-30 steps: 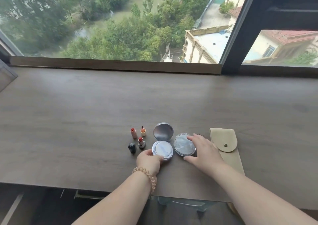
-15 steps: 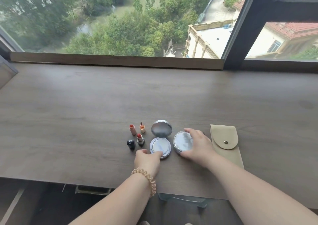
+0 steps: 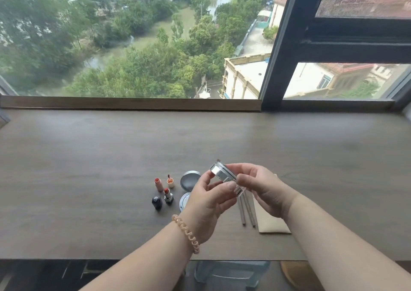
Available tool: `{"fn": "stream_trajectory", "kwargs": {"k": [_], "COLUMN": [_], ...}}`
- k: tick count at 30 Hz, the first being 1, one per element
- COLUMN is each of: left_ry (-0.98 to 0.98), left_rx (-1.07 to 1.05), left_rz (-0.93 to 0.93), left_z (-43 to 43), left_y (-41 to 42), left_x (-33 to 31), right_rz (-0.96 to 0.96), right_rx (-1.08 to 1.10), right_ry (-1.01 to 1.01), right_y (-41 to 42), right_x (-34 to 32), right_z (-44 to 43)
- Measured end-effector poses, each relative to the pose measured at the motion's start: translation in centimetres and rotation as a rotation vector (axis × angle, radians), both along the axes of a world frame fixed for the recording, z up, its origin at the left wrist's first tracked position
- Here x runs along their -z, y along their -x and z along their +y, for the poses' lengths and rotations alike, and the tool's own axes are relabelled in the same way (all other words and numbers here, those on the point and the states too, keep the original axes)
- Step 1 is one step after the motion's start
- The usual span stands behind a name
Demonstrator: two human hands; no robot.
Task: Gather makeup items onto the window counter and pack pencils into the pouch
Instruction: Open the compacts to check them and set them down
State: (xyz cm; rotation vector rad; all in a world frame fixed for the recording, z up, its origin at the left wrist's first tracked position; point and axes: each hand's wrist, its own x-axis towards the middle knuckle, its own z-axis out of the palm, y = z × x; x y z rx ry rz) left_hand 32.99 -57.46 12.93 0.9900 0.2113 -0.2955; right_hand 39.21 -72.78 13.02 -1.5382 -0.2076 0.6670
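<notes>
Both hands are raised above the table (image 3: 89, 179) and grip one silver compact (image 3: 222, 173) between them. The left hand (image 3: 209, 204) pinches its far-left end with thumb and fingertips. The right hand (image 3: 265, 190) curls its fingers round the near-right end. The silver compact is tilted and seen edge-on, and I cannot tell whether it is shut or partly opened. A coiled bracelet (image 3: 186, 233) sits on the left wrist.

An open compact (image 3: 189, 180) lies on the table under and left of the left hand. Its round grey lid is raised on the far side. Its pale base on the near side is mostly hidden by that hand, so what is in it cannot be made out.

Four small things stand in a cluster left of it. At far left is an uncapped pink lipstick (image 3: 158, 184). Just right of it is a little pot (image 3: 170, 182) holding orange colour, with a thin stick rising from it. On the near side is a silver-cased red lipstick (image 3: 168, 196), with a black cap (image 3: 157, 202) just left of it.

Two pencils (image 3: 242, 209) lie side by side on the table below the hands, pointing near to far. They are outside the beige pouch (image 3: 270, 220), which lies flat just to their right. The right hand hides the pouch's far end, and I cannot tell whether anything is inside it.

The window (image 3: 133, 46) runs along the far edge of the table.
</notes>
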Motion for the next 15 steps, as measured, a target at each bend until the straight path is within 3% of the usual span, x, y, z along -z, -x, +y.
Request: {"fn": "stream_trajectory", "kwargs": {"k": [10,15], "left_ry": [0.046,0.159], "left_rx": [0.029,0.138], "left_rz": [-0.026,-0.047], "left_z": [-1.1,-0.5], "left_y": [0.5,0.8], "left_x": [-0.8,-0.3], "right_rz": [-0.190,-0.205], "right_rx": [0.161,0.189], "right_ry": [0.076,0.016], "right_y": [1.9,1.7], "right_x": [-1.1,-1.3], "right_z": [-0.2,-0.4]}}
